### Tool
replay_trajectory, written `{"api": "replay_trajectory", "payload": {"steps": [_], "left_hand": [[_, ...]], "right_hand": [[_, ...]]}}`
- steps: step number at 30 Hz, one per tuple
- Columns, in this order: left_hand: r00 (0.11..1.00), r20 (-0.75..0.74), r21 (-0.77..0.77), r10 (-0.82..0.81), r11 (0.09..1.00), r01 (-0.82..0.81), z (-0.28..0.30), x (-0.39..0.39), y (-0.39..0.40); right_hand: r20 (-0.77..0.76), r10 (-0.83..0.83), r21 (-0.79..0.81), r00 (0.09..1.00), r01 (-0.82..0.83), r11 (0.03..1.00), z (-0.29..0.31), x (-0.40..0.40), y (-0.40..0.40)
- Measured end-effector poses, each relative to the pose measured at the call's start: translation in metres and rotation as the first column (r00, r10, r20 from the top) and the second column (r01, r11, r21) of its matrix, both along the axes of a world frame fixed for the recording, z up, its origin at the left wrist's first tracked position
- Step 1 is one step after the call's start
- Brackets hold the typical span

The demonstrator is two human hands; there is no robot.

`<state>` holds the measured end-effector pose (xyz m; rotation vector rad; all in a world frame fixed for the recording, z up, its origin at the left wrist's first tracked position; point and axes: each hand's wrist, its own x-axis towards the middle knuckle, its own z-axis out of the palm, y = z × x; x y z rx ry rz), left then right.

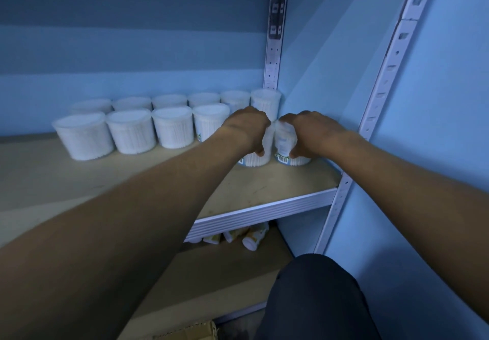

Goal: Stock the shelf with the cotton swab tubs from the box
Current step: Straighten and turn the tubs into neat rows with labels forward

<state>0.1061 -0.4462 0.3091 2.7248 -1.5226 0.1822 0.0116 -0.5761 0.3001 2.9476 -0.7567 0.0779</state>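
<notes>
Left grip (pixel 248 128) and right grip (pixel 309 130) each clasp a tub, one (pixel 255 158) beside the other (pixel 284 145), on the shelf (pixel 264 181); two rows of tubs (pixel 132 130) crowd the left.

blue wall (pixel 132 56) fills the view from 9 to 3 o'clock. a perforated white upright (pixel 275 48) stands at 12 o'clock; a second upright (pixel 383 80) slants at 2 o'clock. small bottles (pixel 250 237) with yellow labels lie tipped on a lower board (pixel 211 281) near 6 o'clock. a dark-clothed knee (pixel 317 300) sits at 5 o'clock.
</notes>
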Motion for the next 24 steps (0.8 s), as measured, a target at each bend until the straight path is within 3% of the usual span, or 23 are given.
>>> {"api": "replay_trajectory", "payload": {"steps": [14,19,24], "left_hand": [[0.998,0.049,0.014,-0.041,0.999,0.041,0.0,-0.025,0.017],[0.998,0.014,0.125,-0.067,0.99,0.065,0.012,-0.024,0.015],[0.997,-0.071,0.206,-0.022,0.978,0.036,0.032,-0.006,0.012]], "right_hand": [[0.036,0.051,0.037,0.998,-0.053,0.998,0.012,-0.033,0.016],[-0.064,0.054,0.065,0.996,-0.05,0.997,0.025,-0.031,0.017],[-0.022,-0.017,0.128,1.0,0.02,0.992,0.036,-0.029,0.017]]}}
